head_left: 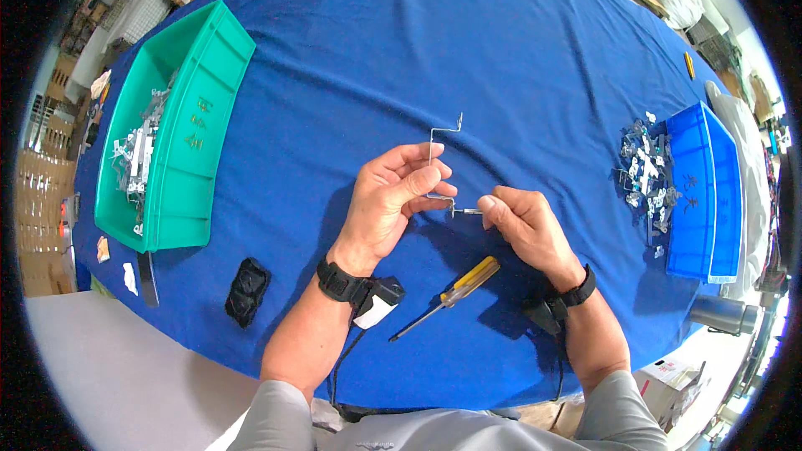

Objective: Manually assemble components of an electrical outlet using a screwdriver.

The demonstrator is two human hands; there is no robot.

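Observation:
My left hand (384, 200) is closed around a thin bent metal bracket (432, 146) over the middle of the blue cloth. The bracket's stepped upper end sticks up past my fingers, and its lower end comes out beneath them. At that lower end, my right hand (530, 230) pinches a short, slim metal rod (470, 211), its tip against the bracket; whether it is a screw or a pin I cannot make out. Below my hands, a screwdriver (470, 280) with a yellow handle lies slantwise on the cloth, touched by neither hand.
On the left stands a green bin (205, 134) with several metal brackets in it. A blue bin (693, 192) is at the right, with a heap of small metal parts (647, 167) beside it. A black object (248, 292) lies near the left front. Cables hang from both wrist straps.

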